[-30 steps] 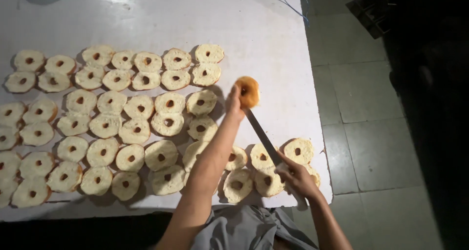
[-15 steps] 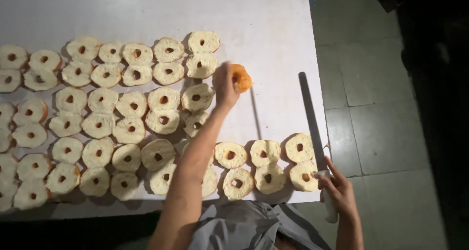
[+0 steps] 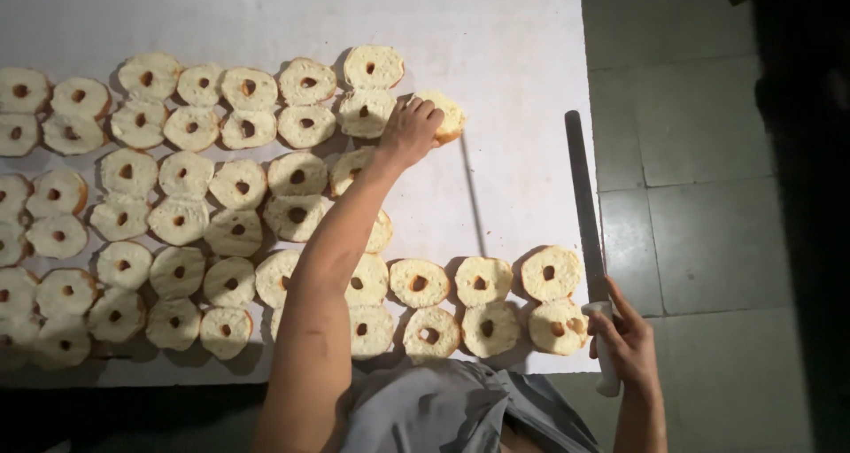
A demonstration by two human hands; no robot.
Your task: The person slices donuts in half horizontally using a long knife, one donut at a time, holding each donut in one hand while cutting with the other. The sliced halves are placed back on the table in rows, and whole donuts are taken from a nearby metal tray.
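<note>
Pale cream bagel halves point(image 3: 297, 174), white table point(image 3: 496, 28)

Looking steeply down from head height, fairly near, onto white table point(image 3: 496, 28) and tiled floor point(image 3: 699, 125) beyond right hand point(image 3: 627, 345).
</note>
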